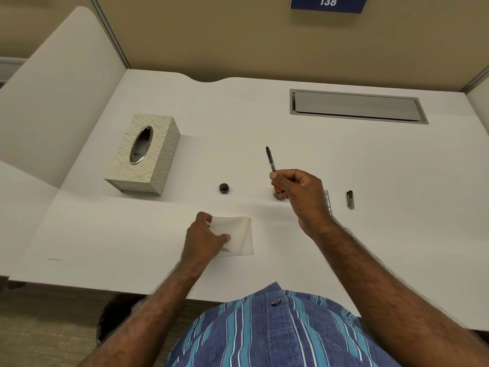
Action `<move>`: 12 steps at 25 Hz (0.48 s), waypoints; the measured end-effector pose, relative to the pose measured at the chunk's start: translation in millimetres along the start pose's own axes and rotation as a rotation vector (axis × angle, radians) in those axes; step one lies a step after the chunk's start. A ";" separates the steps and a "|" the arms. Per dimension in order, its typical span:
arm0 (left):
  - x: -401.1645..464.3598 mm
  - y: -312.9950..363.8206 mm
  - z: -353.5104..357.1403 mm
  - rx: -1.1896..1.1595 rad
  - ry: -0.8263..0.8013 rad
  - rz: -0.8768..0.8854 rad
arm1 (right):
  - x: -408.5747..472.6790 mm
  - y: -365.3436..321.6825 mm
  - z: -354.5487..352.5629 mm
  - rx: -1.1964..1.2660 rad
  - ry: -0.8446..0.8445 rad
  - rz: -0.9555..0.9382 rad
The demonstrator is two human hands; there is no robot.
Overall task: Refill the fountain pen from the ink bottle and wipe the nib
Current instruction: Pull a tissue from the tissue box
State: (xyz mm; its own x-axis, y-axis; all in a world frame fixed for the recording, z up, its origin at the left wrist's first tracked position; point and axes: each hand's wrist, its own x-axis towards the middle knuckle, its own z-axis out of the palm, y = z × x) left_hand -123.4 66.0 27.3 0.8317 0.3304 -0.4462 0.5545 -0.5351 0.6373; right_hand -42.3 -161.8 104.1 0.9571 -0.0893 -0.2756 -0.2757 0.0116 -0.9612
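Head view: right hand (pixel 296 192) closed round the rear of the fountain pen (pixel 270 159), long axis near upright, nib toward 12 o'clock, raised above the worktop (pixel 264 107). Left hand (pixel 205 238) pressed flat on a folded tissue (pixel 239 234), fingers spread, gripping nothing else; faint dark smear near the thumb. Tissue at about 7 o'clock from the nib, well apart. Likely next: nib down to the tissue, so right hand carries, left hand pins. Open ink bottle (pixel 224 188) at 9 o'clock from the right hand, bottle lid (pixel 278 194) half hidden beneath it. Pen barrel (pixel 327 200) and pen cap (pixel 350 200) at 3 o'clock. Tissue box (pixel 148 154) at 10 o'clock, cable hatch (pixel 357 105) at 1 o'clock; beige cubicle partitions around.
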 end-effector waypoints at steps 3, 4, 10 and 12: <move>-1.2 1.7 2.4 0.031 -0.007 0.014 | 0.8 1.1 0.7 0.006 -0.005 0.001; -2.0 2.3 2.9 0.039 -0.016 0.024 | 1.0 1.1 1.0 0.008 -0.006 0.001; -2.5 2.3 3.4 0.222 0.110 0.375 | 1.6 -0.6 -0.5 -0.007 0.008 -0.005; 8.6 2.5 2.2 0.246 0.138 0.518 | 2.4 0.6 -1.0 -0.003 0.011 -0.003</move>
State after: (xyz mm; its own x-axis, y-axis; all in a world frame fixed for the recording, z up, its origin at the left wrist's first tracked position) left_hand -115.0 65.8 23.7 0.9976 0.0671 -0.0192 0.0658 -0.8132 0.5782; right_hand -40.3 -163.0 103.0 0.9570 -0.0999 -0.2724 -0.2730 0.0083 -0.9620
